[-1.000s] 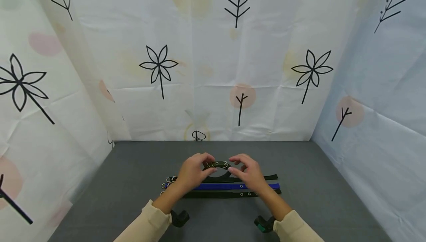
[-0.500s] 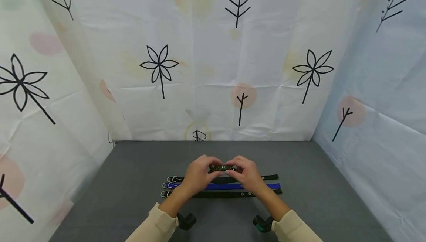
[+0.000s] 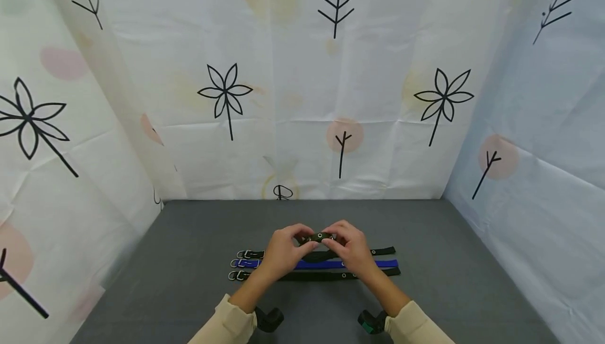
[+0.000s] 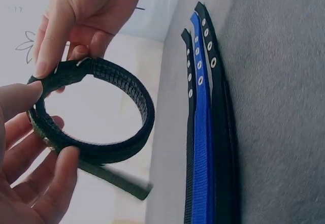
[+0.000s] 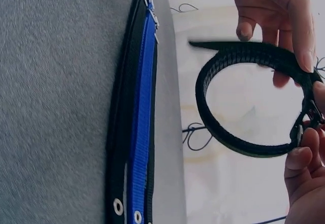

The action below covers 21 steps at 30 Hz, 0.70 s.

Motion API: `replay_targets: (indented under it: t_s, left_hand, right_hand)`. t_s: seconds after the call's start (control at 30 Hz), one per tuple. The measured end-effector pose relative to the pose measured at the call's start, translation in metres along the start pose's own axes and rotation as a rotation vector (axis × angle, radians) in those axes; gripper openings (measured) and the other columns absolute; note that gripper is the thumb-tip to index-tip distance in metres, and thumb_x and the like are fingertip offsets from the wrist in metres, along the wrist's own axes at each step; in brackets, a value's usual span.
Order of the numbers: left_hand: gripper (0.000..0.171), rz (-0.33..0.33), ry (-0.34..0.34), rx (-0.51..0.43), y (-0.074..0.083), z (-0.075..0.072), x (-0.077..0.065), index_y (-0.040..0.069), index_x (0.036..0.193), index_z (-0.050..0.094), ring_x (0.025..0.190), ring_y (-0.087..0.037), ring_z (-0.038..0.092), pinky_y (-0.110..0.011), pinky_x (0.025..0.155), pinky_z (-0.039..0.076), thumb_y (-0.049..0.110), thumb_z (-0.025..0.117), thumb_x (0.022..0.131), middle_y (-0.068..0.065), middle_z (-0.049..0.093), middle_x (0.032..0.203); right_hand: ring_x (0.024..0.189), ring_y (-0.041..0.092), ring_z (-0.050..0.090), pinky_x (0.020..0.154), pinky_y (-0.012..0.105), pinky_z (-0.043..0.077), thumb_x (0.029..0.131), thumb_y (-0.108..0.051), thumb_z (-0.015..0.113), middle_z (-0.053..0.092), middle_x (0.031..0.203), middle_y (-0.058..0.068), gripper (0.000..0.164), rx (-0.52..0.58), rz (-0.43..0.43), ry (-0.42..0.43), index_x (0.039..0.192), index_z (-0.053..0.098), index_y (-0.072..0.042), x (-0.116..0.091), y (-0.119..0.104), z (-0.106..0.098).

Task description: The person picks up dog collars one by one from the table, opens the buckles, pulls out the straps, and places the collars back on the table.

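Observation:
A dark green dog collar (image 3: pixel 320 236), buckled round into a ring, is held up between both hands above the table. My left hand (image 3: pixel 283 252) pinches one side of its front, thumb against the strap. The right hand (image 3: pixel 352 247) pinches the other side, beside the metal buckle (image 5: pixel 314 113). In the left wrist view the ring (image 4: pixel 144 107) shows its quilted lining, and a loose strap end (image 4: pixel 122 183) sticks out past the left fingers. Below lie three flat collars: a black one (image 3: pixel 383 251), a blue one (image 3: pixel 326 265) and a dark one (image 3: pixel 312 277).
The three flat collars lie parallel on the grey table (image 3: pixel 198 260), buckles left and eyeleted ends right. White patterned cloth (image 3: pixel 302 160) hangs behind and on both sides. Black wrist devices (image 3: pixel 269 320) sit near the beige sleeves (image 3: pixel 227 323).
My left hand has moved right and the two hands have come closer together. The right fingers, spread beside the buckle earlier, now pinch the collar. The flat collars have stayed put.

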<state>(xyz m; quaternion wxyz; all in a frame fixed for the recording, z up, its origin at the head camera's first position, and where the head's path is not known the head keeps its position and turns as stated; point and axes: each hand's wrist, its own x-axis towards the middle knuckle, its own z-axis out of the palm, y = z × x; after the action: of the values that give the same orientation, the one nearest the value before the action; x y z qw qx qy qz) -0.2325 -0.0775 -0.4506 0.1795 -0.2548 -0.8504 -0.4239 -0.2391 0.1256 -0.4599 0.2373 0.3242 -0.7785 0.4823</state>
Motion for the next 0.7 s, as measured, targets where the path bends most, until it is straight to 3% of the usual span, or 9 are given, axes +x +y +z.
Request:
replay_targets:
  t_s: [0.2, 0.3, 0.4, 0.53, 0.7]
  left_hand:
    - [0.017, -0.122, -0.028, -0.247, -0.005, 0.002, -0.001, 0.017, 0.1, 0.069, 0.083, -0.013, 0.066, -0.027, 0.058, 0.055, 0.026, 0.075, 0.088, 0.002, 0.07, 0.093]
    - [0.019, -0.16, -0.027, -0.336, -0.005, 0.001, -0.002, 0.013, 0.101, 0.07, 0.087, -0.019, 0.066, -0.029, 0.057, 0.056, 0.024, 0.075, 0.087, -0.003, 0.069, 0.095]
    - [0.02, -0.178, -0.017, -0.355, -0.005, -0.001, 0.0, 0.012, 0.101, 0.071, 0.088, -0.022, 0.065, -0.031, 0.058, 0.056, 0.025, 0.077, 0.086, -0.004, 0.068, 0.096]
    - [0.017, -0.145, 0.003, -0.248, -0.004, -0.006, 0.003, 0.017, 0.097, 0.073, 0.085, -0.017, 0.064, -0.03, 0.062, 0.054, 0.027, 0.078, 0.084, 0.003, 0.069, 0.092]
    - [0.015, -0.054, -0.002, 0.014, 0.001, -0.013, 0.005, 0.021, 0.096, 0.074, 0.083, -0.011, 0.064, -0.029, 0.068, 0.051, 0.027, 0.079, 0.083, 0.009, 0.07, 0.091]
  right_hand:
    - [0.058, 0.02, 0.047, 0.048, 0.027, 0.043, 0.084, 0.014, 0.066, 0.055, 0.088, 0.018, 0.014, 0.068, -0.045, 0.054, 0.095, 0.063, 0.005, 0.002, -0.022, 0.004]
    - [0.062, 0.019, 0.048, 0.051, 0.025, 0.044, 0.088, 0.014, 0.06, 0.052, 0.087, 0.017, 0.01, 0.121, 0.008, 0.06, 0.096, 0.058, 0.009, 0.003, -0.033, 0.005]
    - [0.06, 0.014, 0.047, 0.049, 0.024, 0.044, 0.093, 0.013, 0.054, 0.051, 0.081, 0.015, 0.007, 0.202, 0.081, 0.059, 0.1, 0.054, 0.011, 0.001, -0.032, 0.009]
    - [0.059, 0.011, 0.049, 0.048, 0.026, 0.044, 0.095, 0.009, 0.055, 0.053, 0.081, 0.013, 0.012, 0.222, 0.116, 0.047, 0.106, 0.057, 0.008, -0.002, -0.015, 0.013]
    - [0.067, 0.012, 0.054, 0.057, 0.025, 0.048, 0.09, -0.001, 0.067, 0.059, 0.096, 0.005, 0.019, 0.058, 0.009, -0.009, 0.108, 0.067, -0.005, 0.002, -0.004, 0.012]
